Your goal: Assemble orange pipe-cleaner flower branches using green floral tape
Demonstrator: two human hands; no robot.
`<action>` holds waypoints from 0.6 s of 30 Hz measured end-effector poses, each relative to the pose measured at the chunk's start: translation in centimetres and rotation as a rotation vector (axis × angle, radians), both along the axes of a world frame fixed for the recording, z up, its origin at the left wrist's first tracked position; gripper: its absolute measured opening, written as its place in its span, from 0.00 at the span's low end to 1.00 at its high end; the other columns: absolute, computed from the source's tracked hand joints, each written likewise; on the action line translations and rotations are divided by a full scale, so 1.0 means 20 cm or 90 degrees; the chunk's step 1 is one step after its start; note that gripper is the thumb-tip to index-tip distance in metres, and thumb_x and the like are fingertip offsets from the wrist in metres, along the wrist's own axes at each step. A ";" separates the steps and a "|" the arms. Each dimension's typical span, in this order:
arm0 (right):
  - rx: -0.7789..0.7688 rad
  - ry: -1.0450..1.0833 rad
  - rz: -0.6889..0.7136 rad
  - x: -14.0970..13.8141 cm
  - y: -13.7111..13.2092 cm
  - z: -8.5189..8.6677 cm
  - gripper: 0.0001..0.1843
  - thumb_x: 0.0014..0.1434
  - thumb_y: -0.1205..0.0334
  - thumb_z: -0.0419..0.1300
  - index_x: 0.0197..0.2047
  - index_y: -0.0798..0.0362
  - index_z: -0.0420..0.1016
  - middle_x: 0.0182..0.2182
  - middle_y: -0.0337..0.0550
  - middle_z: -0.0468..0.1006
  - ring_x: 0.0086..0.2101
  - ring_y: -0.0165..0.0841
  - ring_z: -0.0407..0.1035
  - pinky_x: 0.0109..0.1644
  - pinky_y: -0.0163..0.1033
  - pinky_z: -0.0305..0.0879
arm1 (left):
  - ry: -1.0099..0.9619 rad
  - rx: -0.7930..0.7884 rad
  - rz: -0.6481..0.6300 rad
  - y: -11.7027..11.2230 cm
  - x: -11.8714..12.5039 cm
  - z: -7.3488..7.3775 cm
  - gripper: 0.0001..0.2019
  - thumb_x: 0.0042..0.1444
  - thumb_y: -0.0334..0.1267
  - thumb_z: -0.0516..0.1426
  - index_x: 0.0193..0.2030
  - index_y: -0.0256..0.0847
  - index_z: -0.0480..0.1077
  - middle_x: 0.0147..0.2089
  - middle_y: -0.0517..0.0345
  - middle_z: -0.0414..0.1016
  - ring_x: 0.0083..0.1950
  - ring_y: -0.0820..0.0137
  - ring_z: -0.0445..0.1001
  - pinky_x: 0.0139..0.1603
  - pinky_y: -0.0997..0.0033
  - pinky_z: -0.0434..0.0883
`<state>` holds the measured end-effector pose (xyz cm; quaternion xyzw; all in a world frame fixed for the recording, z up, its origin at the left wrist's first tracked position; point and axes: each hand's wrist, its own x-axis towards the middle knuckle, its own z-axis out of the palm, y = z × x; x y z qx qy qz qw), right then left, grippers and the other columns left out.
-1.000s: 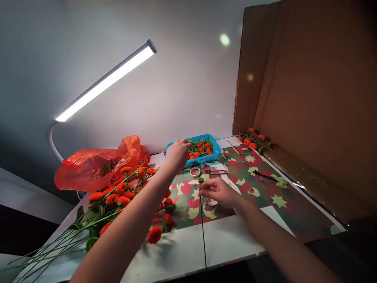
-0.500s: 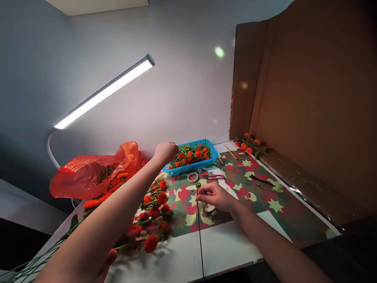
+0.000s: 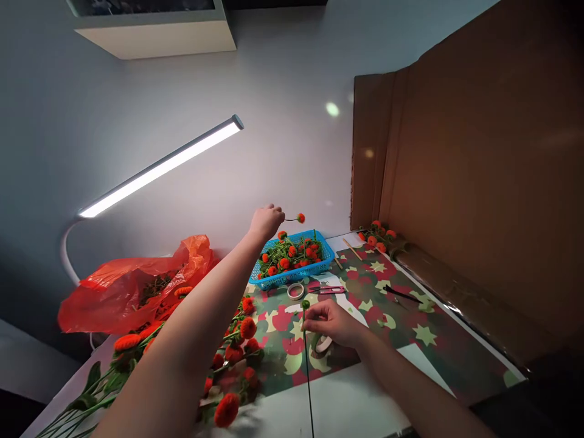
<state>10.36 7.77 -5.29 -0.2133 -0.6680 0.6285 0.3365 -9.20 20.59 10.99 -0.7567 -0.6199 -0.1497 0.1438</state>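
My left hand [image 3: 267, 221] is raised above the back of a blue plastic basket [image 3: 296, 277], its fingers closed on the thin stem of a small orange flower [image 3: 301, 218]. Green stems and several orange flower heads [image 3: 283, 263] fill the basket. Nearer to me, my right hand [image 3: 333, 322] pinches a long thin dark stem with a round green bud [image 3: 305, 304] at its top; it stands nearly upright. Just under the right hand lies a roll of tape [image 3: 323, 345], partly hidden. A second tape roll [image 3: 295, 291] and pink-handled snips [image 3: 327, 290] lie by the basket.
Several larger orange flowers [image 3: 227, 410] lie at the left beneath my forearm, near a red plastic bag [image 3: 104, 298]. A lamp [image 3: 164, 167] glows above. Cardboard [image 3: 456, 158] stands at the right, with a wrapped roll [image 3: 447, 298] and more flowers [image 3: 372, 241] along it.
My left hand has lifted up and right from the basket's left side, and a small orange flower now shows in it. My right hand keeps its pinch. The view has tilted upward.
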 end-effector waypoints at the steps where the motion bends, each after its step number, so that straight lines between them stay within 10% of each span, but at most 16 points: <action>1: -0.004 0.002 0.002 0.00 0.00 0.00 0.18 0.47 0.49 0.65 0.25 0.58 0.75 0.22 0.37 0.70 0.26 0.27 0.62 0.31 0.33 0.56 | -0.028 0.005 0.000 0.02 0.00 0.01 0.11 0.53 0.32 0.53 0.31 0.39 0.77 0.42 0.42 0.76 0.51 0.54 0.67 0.46 0.58 0.62; 9: -0.018 -0.013 -0.011 0.01 0.01 0.01 0.19 0.46 0.48 0.65 0.26 0.58 0.75 0.21 0.37 0.69 0.25 0.27 0.62 0.30 0.33 0.56 | -0.385 0.010 0.047 -0.14 0.05 -0.09 0.12 0.50 0.42 0.55 0.32 0.36 0.76 0.31 0.48 0.77 0.32 0.64 0.72 0.33 0.67 0.65; 13: -0.003 -0.001 -0.005 0.01 -0.01 0.03 0.19 0.46 0.47 0.65 0.25 0.58 0.74 0.21 0.37 0.69 0.25 0.27 0.62 0.31 0.34 0.57 | -0.565 -0.058 0.017 -0.61 0.13 -0.36 0.20 0.50 0.52 0.53 0.32 0.36 0.75 0.28 0.54 0.76 0.24 0.73 0.69 0.25 0.74 0.65; 18: 0.020 0.010 -0.016 0.02 -0.04 0.06 0.18 0.46 0.48 0.66 0.26 0.57 0.75 0.23 0.39 0.71 0.27 0.29 0.64 0.35 0.35 0.60 | -1.114 -0.074 0.118 -1.16 0.31 -0.76 0.17 0.42 0.45 0.64 0.37 0.37 0.73 0.27 0.57 0.76 0.28 0.74 0.71 0.29 0.77 0.67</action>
